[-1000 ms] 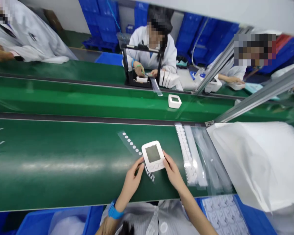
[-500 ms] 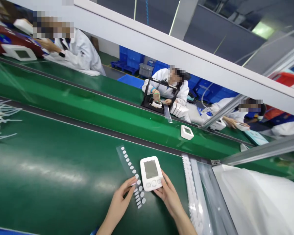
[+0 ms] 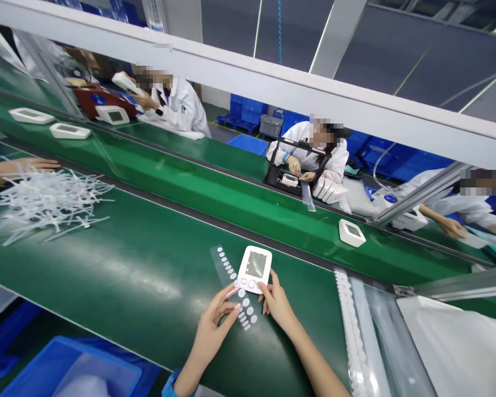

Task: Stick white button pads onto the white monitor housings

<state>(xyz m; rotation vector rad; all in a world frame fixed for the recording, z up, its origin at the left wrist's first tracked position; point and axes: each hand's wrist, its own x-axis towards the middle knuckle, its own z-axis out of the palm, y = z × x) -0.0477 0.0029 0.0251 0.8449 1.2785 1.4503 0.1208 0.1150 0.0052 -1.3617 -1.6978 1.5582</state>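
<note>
A white device with a grey screen [image 3: 254, 268] lies on the green work surface [image 3: 128, 275] in front of me. My right hand [image 3: 278, 302] touches its lower right edge with curled fingers. A clear strip of small white round stickers [image 3: 234, 285] runs under the device's left side. My left hand [image 3: 214, 325] rests on this strip, its fingertips pinching at a sticker beside the device.
A pile of white plastic strips [image 3: 45, 199] lies at the left, near another person's hand [image 3: 20, 165]. More sticker strips [image 3: 353, 336] and a white bag [image 3: 467, 347] sit at right. Another white device [image 3: 351, 232] rides the far belt. Several people in white coats work opposite. A blue bin [image 3: 66, 375] stands below.
The camera has lifted and swung left, so more of the line shows. My left fingers moved along the sticker strip toward the device; my right hand stays at its lower edge.
</note>
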